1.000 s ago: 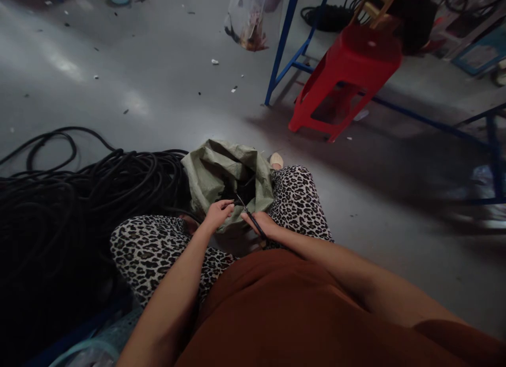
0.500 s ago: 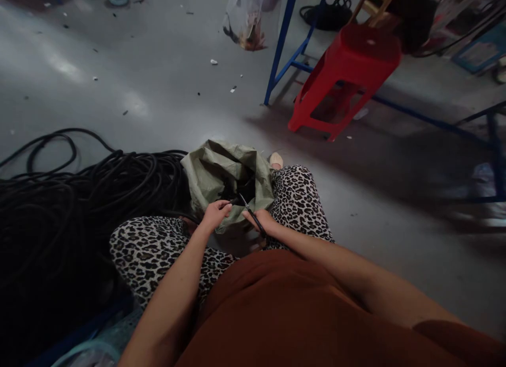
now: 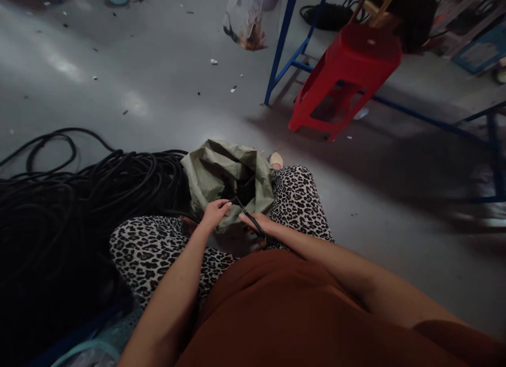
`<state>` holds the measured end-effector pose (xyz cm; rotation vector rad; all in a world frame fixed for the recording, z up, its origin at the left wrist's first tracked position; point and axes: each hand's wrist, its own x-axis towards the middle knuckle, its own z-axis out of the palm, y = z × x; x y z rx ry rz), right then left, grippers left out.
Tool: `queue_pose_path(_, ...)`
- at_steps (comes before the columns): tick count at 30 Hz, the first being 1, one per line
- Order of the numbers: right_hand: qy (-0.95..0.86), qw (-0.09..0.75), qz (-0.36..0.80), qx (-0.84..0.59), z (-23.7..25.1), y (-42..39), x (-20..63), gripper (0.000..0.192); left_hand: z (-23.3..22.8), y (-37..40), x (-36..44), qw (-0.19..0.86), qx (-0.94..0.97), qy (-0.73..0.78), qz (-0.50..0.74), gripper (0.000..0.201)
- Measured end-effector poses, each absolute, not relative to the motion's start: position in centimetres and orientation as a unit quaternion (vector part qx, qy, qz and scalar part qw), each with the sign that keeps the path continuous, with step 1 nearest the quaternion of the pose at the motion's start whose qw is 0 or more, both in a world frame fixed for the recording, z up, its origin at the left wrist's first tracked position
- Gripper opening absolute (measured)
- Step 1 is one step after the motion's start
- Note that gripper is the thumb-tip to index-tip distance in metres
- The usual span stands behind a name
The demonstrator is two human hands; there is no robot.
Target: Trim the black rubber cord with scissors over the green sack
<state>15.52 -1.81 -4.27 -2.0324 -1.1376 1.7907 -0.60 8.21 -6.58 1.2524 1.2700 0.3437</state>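
Observation:
My left hand [image 3: 215,214] is closed in a pinch on a black cord, whose dark tip pokes out past the fingertips. A stretch of black cord [image 3: 190,215] runs behind that wrist from the pile on the left. In my right hand [image 3: 264,223] is a pair of scissors [image 3: 253,219] with dark handles, blades pointing at the pinched cord tip. Both hands are over the near rim of an open grey-green woven sack [image 3: 263,180] between my knees. Small black pieces [image 3: 245,190] lie inside it. Whether the blades touch the cord cannot be made out.
A large heap of coiled black cord [image 3: 146,172] lies at my left. Ahead on the right stands a red plastic stool [image 3: 356,56] beside a blue metal frame [image 3: 276,61]. A clear plastic bag [image 3: 247,19] hangs nearby. Small scraps dot the grey floor [image 3: 166,82].
The scissors have moved slightly left and up toward my left hand, and their blades show less light. My left hand stays nearly in place.

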Motion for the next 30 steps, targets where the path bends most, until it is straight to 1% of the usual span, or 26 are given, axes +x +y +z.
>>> queue_pose_path(4, -0.399, 0.118, 0.604, -0.68, -4.5, -1.9, 15.4, 0.059, -6.4, 8.1, -0.5, 0.622, 0.537, 0.553, 0.137, 0.042)
queue_pose_path(9, -0.395, 0.109, 0.614, -0.674, -4.6, -1.8, 15.4, 0.059, -5.9, 7.9, -0.2, 0.645, 0.519, 0.549, 0.117, 0.034)
queue_pose_path(16, -0.382, 0.122, 0.639, -0.656, -4.0, -1.7, 15.5, 0.061, -5.3, 7.8, -0.1, 0.648, 0.525, 0.544, 0.091, 0.034)
queue_pose_path(25, -0.402, 0.088, 0.63, -0.659, -3.7, -1.7, 15.5, 0.07, -5.0, 7.6, -0.3, 0.649, 0.541, 0.53, 0.074, 0.031)
queue_pose_path(30, -0.424, 0.064, 0.609, -0.667, -3.7, -1.7, 15.5, 0.071, -5.1, 7.7, -0.4, 0.646, 0.559, 0.515, 0.064, 0.028)
